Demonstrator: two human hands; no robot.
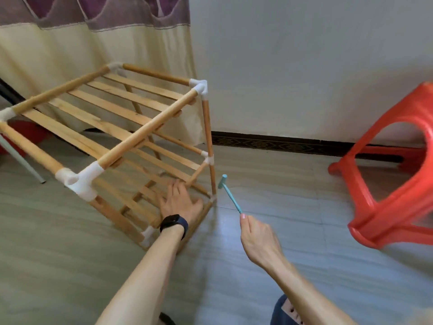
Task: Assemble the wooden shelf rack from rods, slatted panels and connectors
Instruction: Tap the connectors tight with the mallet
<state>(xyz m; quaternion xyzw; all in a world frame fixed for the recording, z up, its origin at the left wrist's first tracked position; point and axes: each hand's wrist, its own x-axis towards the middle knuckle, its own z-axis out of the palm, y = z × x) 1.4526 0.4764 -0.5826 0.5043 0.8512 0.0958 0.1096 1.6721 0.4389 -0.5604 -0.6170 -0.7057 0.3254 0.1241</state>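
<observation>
The right hand (pixel 257 240) has its fingers curled round the tail end of a slim teal hammer (pixel 232 199), thumb laid along the handle, a light pinching hold rather than a fist. The left hand (pixel 180 204) lies flat, fingers (pixel 175 188) straight and spread, pressing on the lowest slatted panel (pixel 138 202) near its right end and gripping nothing; a black watch (pixel 174 225) sits on that wrist.

Outward from the right hand the handle runs up and to the left, its long axis aimed at the rack (pixel 145 129); the head hangs in the air just beside the right front upright rod (pixel 208 127), apart from it, low down between the middle white connector (pixel 209 158) and the bottom corner joint (pixel 213 198). That corner is blurred, so I can't say how well it is seated.

The rack stands on the tiled floor (pixel 222 277) with three slatted tiers in place, so I'd judge the build nearly done and this a tapping-home step. The next blow turns on one thing: the joint lies left of and a little below the hammer head, across a small gap. The left hand is the nearer of the two, bracing just inside that corner — a stray swing could catch its fingers.

A red plastic stool (pixel 360 188) sits well off to the right; a curtain (pixel 70 55) hangs behind.
</observation>
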